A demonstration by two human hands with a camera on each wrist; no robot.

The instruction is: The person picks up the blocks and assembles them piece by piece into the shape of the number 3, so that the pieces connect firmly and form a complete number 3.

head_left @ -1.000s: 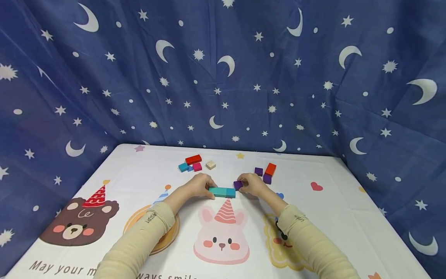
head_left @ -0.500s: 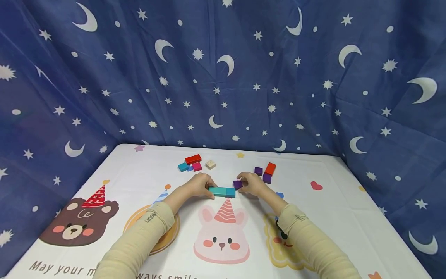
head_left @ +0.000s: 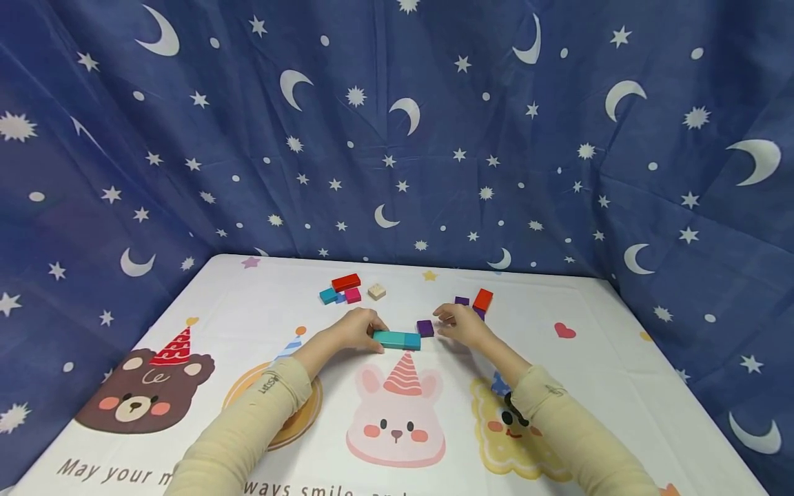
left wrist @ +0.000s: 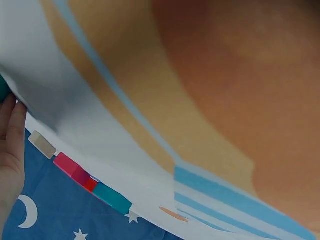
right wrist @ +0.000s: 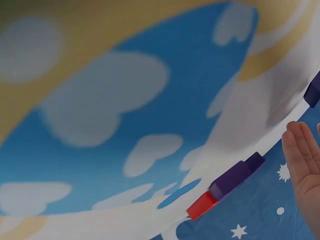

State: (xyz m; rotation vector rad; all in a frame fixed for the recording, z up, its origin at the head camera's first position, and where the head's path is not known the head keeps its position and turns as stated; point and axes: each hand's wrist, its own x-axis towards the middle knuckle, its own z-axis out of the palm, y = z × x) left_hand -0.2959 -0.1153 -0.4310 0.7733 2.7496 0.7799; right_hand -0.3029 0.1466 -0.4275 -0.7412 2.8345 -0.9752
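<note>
My left hand (head_left: 358, 329) grips the left end of a teal block (head_left: 389, 339) that lies flat on the table. A shorter blue block (head_left: 412, 341) sits against its right end. Just behind and to the right is a small purple block (head_left: 424, 328), apart from both hands. To its right, my right hand (head_left: 462, 324) hovers with nothing in its fingers, thumb and fingertips spread apart. In the left wrist view only part of the left hand (left wrist: 11, 145) shows, beside a green edge of the teal block (left wrist: 3, 89). The right wrist view has the right hand (right wrist: 304, 165) with fingers extended.
Behind the left hand lie a red block (head_left: 345, 282), a blue block (head_left: 328, 296), a pink block (head_left: 352, 295) and a beige block (head_left: 376, 291). An orange-red block (head_left: 482, 300) and purple blocks (head_left: 462, 301) stand behind the right hand. A starry curtain (head_left: 397, 138) hangs beyond the table.
My right hand has let go of the small purple block and moved a little to the right. The purple block stays on the table. The left hand still holds the teal block.
</note>
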